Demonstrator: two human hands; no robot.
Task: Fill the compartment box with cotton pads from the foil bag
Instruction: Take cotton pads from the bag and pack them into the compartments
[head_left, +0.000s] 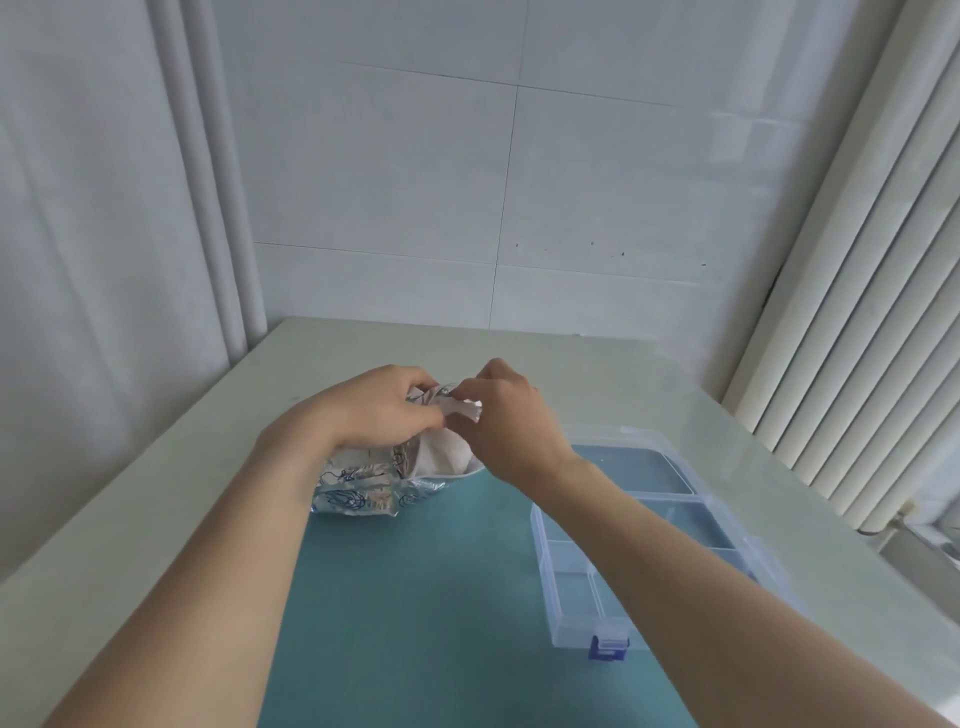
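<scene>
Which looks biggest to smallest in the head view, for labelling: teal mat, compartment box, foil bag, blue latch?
1. teal mat
2. compartment box, partly behind the right arm
3. foil bag, partly hidden by both hands
4. blue latch

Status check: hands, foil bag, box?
Both hands, left and right, pinching the foil bag at its mouth. Compartment box open on the teal mat, visible compartments empty. Nothing between bag and box.
</scene>
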